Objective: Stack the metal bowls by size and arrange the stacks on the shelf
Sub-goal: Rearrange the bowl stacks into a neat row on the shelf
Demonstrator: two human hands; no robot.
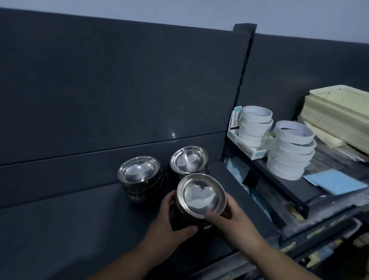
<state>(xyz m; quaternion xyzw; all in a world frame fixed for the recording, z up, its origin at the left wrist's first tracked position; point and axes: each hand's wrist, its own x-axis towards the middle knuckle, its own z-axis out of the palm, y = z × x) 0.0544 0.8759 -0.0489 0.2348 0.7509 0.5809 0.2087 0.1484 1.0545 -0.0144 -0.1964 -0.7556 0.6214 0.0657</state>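
Left hand (171, 220) and right hand (232, 220) gripping one bowl stack (201, 197), two more stacks (140, 176) (188, 160) behind on shelf (78, 227)

The three bowl stacks (201, 197) are polished metal, mirror-bright inside with blurred glints. The shelf (67, 223) and its back panel (114, 79) look matt dark painted metal. The tape rolls (292, 148) seem white paper-faced; the trays (341, 117) are cream matt plastic.

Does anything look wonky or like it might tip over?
Yes. The front stack of tape rolls at the right leans, with its rolls slid out of line. The bowl stack that the left hand and right hand hold looks tilted too.
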